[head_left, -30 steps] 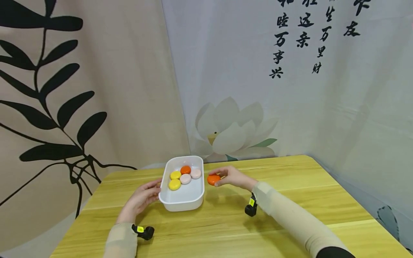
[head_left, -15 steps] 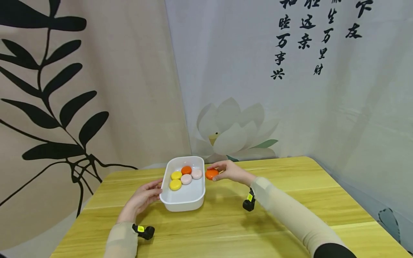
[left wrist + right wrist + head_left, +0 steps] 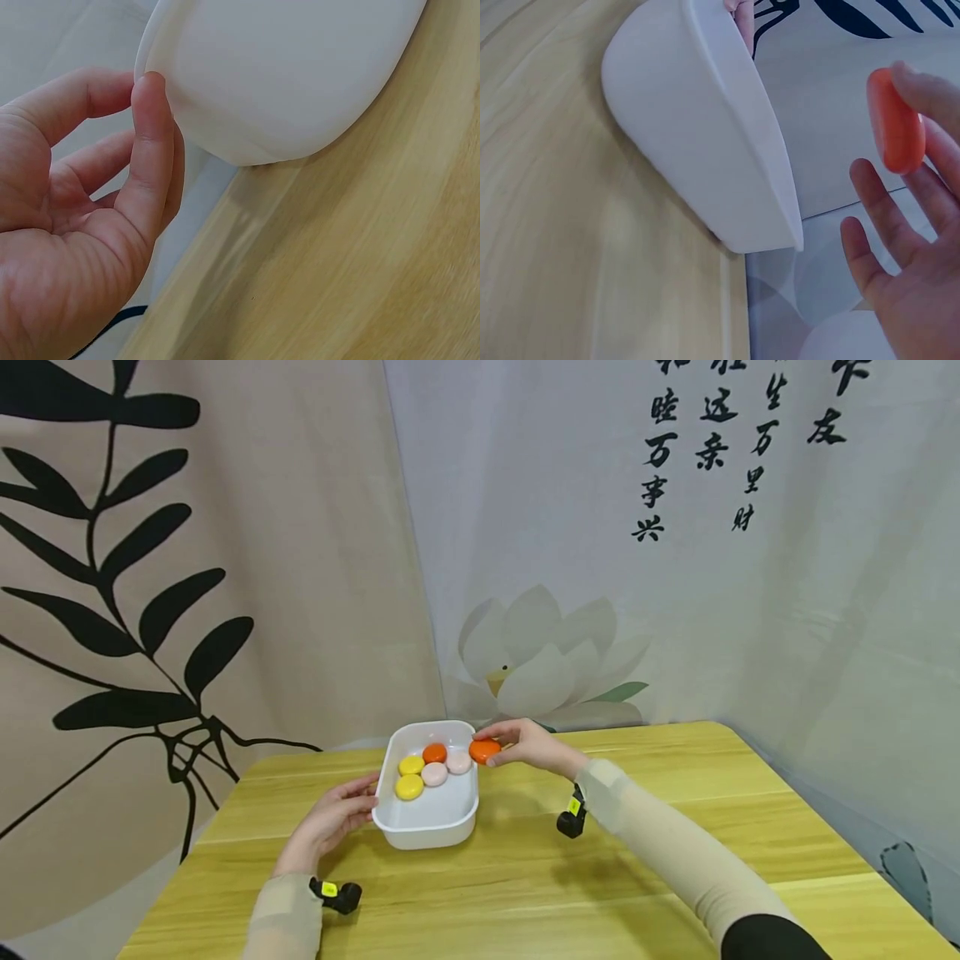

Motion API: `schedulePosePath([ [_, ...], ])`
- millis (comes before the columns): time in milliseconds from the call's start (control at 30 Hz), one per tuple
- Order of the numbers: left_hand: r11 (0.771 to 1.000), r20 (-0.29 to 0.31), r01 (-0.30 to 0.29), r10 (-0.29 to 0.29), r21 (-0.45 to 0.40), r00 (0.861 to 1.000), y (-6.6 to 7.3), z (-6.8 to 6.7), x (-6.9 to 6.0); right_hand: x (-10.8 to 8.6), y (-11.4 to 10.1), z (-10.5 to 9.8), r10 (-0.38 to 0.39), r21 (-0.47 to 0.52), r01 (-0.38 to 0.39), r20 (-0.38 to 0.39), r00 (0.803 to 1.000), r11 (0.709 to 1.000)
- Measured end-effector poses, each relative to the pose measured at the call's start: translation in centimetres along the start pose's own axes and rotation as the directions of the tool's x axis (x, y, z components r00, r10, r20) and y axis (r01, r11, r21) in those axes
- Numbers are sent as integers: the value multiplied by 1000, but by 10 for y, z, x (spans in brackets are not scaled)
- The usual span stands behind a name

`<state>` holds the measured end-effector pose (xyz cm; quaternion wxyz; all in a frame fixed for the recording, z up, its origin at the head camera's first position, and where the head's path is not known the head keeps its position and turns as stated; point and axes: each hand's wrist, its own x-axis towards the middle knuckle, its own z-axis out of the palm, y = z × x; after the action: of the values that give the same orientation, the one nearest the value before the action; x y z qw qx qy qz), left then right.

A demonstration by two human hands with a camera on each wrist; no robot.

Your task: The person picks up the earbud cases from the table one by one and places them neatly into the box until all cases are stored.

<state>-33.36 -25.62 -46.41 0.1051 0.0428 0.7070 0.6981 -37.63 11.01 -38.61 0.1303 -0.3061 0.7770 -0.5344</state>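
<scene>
An orange, smooth, rounded disc (image 3: 485,752) is pinched between the thumb and fingers of my right hand (image 3: 534,749), above the right rim of a white plastic box (image 3: 429,837). In the right wrist view, the same disc appears edge-on, apart from the box, with the other fingers spread below it. My left hand (image 3: 330,822) holds the box at its left rim; in the left wrist view the thumb (image 3: 152,112) lies against that rim. Inside the box lie another orange disc (image 3: 435,752), two yellow discs (image 3: 409,787) and two pale pink discs (image 3: 434,774).
A wooden table (image 3: 570,868) lies under the box, its far edge just behind it. Beyond hangs a curtain (image 3: 337,568) printed with dark leaves, a lotus and writing. Small black cameras (image 3: 572,814) are strapped to both wrists.
My right hand has lifted the orange disc and moved it leftward and away from me, from beside the box to above its right rim. The left hand stays at the box.
</scene>
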Motion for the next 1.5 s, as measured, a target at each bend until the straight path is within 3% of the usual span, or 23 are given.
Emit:
schedulePosePath([
  [1500, 1000, 9, -9, 10, -14, 1000, 2, 1, -1, 38, -8, 0, 25, -25, -25, -24, 999, 999],
])
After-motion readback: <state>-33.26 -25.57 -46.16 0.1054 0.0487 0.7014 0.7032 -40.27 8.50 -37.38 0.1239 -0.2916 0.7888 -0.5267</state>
